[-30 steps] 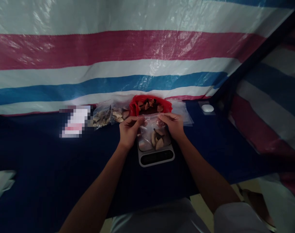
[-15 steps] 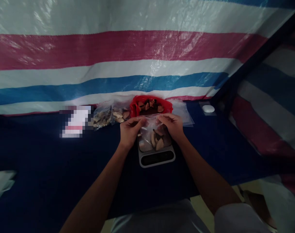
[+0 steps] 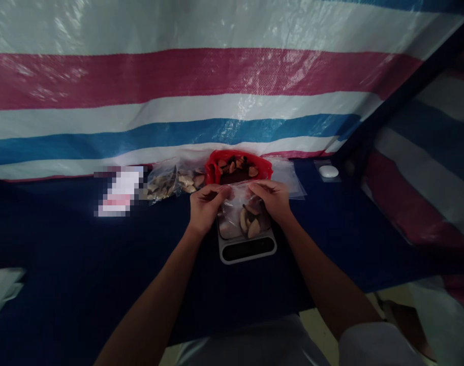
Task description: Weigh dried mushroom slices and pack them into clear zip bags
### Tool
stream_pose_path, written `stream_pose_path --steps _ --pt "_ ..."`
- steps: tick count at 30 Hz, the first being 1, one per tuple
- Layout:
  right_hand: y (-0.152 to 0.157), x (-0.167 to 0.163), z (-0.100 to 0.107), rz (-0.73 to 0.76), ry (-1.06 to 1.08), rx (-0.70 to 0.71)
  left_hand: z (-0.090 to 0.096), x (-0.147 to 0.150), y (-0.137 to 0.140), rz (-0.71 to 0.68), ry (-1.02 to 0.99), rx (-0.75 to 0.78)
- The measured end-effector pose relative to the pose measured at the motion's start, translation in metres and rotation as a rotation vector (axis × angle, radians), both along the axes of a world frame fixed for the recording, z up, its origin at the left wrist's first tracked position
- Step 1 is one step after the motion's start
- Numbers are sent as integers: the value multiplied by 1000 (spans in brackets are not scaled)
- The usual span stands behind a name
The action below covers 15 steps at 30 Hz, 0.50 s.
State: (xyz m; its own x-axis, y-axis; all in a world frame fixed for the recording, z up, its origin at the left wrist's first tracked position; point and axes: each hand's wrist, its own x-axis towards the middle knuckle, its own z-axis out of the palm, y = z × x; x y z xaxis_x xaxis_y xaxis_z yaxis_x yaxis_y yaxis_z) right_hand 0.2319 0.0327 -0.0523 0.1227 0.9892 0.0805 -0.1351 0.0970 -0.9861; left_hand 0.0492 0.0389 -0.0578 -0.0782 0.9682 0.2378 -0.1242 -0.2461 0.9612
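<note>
My left hand [image 3: 208, 206] and my right hand [image 3: 272, 201] pinch the top edge of a clear plastic bag [image 3: 234, 211] between thumb and fingers. Several pale brown dried slices [image 3: 250, 223] lie bunched in the bag's right half. Beneath the bag is a kitchen scale [image 3: 249, 250], white-rimmed with a dark display strip facing me. Its plate is mostly covered by the bag. Just beyond my fingers a red plastic bag [image 3: 212, 168] stands with its mouth open, holding more brown slices.
Filled clear bags [image 3: 163, 185] of slices lie left of the red bag. Flat clear bags [image 3: 292, 180] lie to its right. A pixelated rectangle [image 3: 121, 190] is farther left, and a white rounded object [image 3: 328, 172] sits at right. A striped tarp [image 3: 178, 76] hangs behind the dark blue table [image 3: 102, 264].
The slices have shifted a little to the right inside the clear bag. My hands keep the same pinch and have barely moved.
</note>
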Motion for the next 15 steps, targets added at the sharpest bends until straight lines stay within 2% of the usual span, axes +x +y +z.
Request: stream_pose_path --steps 5,15 --pt "-3 1 0 10 -63 18 2 0 -2 -29 37 -47" --pt "0 2 -6 85 -89 78 6 -1 -4 -40 133 -9"
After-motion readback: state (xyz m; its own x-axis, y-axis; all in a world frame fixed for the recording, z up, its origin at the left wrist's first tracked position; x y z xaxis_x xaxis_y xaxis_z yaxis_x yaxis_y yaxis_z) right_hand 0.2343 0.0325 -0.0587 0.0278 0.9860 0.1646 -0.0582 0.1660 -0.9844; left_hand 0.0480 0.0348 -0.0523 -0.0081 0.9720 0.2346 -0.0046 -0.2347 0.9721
